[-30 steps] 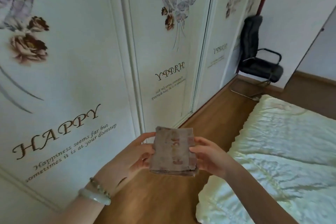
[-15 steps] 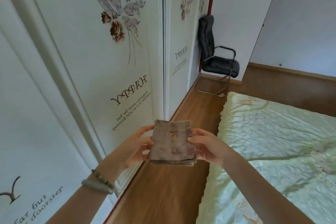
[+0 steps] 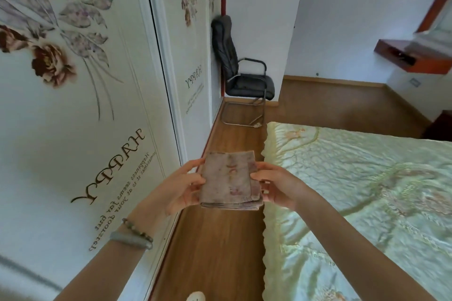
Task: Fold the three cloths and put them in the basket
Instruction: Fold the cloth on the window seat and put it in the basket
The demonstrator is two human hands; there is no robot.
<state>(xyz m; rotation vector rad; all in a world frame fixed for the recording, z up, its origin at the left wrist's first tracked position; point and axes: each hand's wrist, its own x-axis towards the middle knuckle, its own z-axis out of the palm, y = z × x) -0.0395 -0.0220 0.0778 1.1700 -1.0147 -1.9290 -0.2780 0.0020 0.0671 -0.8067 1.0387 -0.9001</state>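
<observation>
A: Where's the cloth rn?

B: The folded, faded brown-pink cloth rectangle (image 3: 228, 179) is held up in the air betw. both hands, over the strip of wooden plank floor (image 3: 215, 252) that runs betw. the wardrobe and the bed. Folded layers show along its near edge.

A: Grips?

B: Left hand (image 3: 182, 188) pinches the cloth's left edge, thumb on top, fingers underneath. Right hand (image 3: 276, 187) does the same on the right edge, thumb over the top face. Both closed on the cloth, arms reaching fwd. Left wrist has a pale green bangle (image 3: 130, 239) and a beaded bracelet (image 3: 137, 227) just beside it.

A: Surroundings?

B: Left: white sliding wardrobe doors printed with flowers and "HAPPY" lettering (image 3: 73, 105). Right: bed w/ a pale green shiny quilted cover (image 3: 354, 190), scalloped edge near the cloth. Far end: black office chair on a metal frame (image 3: 241, 66) by the wall. Red-brown wall shelf (image 3: 413, 56) upper right. Basket not in view, other cloths neither.
</observation>
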